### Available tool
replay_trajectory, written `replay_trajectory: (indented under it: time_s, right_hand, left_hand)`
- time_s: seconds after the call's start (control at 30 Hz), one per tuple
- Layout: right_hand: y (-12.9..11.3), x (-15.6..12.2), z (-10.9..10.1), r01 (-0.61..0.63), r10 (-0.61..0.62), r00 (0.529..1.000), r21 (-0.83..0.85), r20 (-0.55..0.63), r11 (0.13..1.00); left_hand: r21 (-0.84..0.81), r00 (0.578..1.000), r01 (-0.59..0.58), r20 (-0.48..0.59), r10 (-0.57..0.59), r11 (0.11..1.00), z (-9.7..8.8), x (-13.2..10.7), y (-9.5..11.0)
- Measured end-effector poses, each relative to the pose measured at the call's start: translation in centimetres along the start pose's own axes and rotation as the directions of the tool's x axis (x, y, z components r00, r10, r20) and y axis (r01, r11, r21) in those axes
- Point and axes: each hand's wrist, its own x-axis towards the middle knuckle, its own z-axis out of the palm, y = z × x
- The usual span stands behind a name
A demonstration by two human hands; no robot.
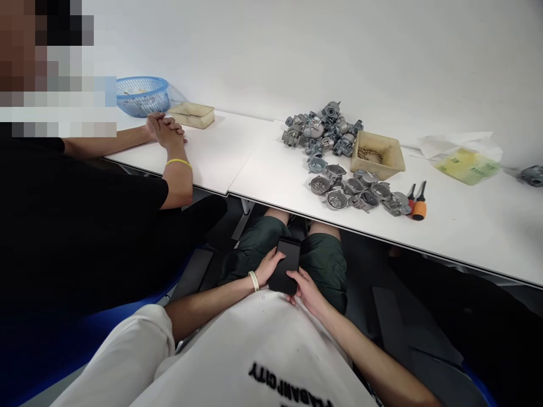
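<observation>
A black smartphone [285,267] with a dark screen is held over my lap, below the table edge. My left hand [268,267] grips its left side, thumb resting on the front. From the right, my right hand [306,287] wraps its lower corner, with the thumb on the screen and fingertips showing under the bottom edge. On the white table [263,164] ahead lie a heap of grey metal carburetors [324,131] and, nearer, several round metal bowl-like parts [337,199]. Both hands are apart from these.
A beige bin [384,158] holds small brass-coloured pieces. Two screwdrivers [419,208] lie right of the metal parts, near a green-yellow plastic bag [469,164]. At left, a co-worker's clasped hands [167,129] rest by a shallow tray [195,116] and blue basket [146,96].
</observation>
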Motion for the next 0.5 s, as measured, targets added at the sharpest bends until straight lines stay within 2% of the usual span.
replay_trajectory:
  time_s: [0.5]
  right_hand:
    - [-0.01,0.03,0.0,-0.006,0.006,1.0,0.001,-0.005,1.0]
  left_hand:
    - [0.033,1.0,-0.007,0.013,0.006,0.999,0.06,-0.34,0.53]
